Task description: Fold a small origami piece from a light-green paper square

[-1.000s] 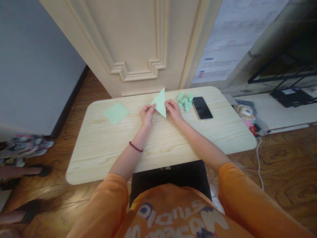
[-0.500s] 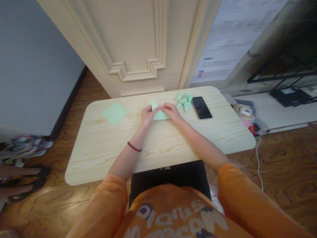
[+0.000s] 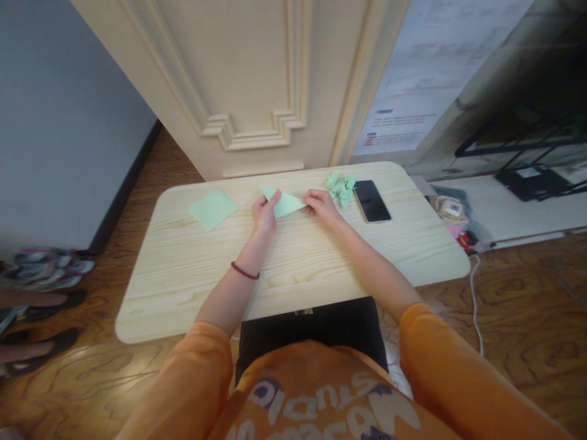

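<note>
Set against half a second earlier, the folded green paper (image 3: 287, 205) had turned between the hands: its upper-left corner, which had pointed to 12 o'clock, now leaned toward 10, and a narrow tip ran out to 3. The left hand (image 3: 265, 214) had shifted toward 9 o'clock, so the fingertips, nearly meeting before, stood well apart. The left hand was clamped on the broad end of the paper, thumb on top and fingers beneath, and the right hand (image 3: 321, 206) had thumb and forefinger pinched together on the narrow tip. Read as a dial with 12 at the moulded panel (image 3: 257, 79), the tabletop (image 3: 192, 275) had the folded paper near 12, a slim triangle with straight creased edges and a matte face. At 10 the flat green sheet (image 3: 213, 209) lay just as before, a smooth square seen as a diamond; at 1 sat a green paper cluster (image 3: 340, 188), crumpled-looking and many-pointed, and at 2 a phone (image 3: 372, 201), its glass dark and glossy. The table's pale wood-grain surface had rounded corners, and a dark red beaded bracelet (image 3: 245, 271) circled the left wrist
</note>
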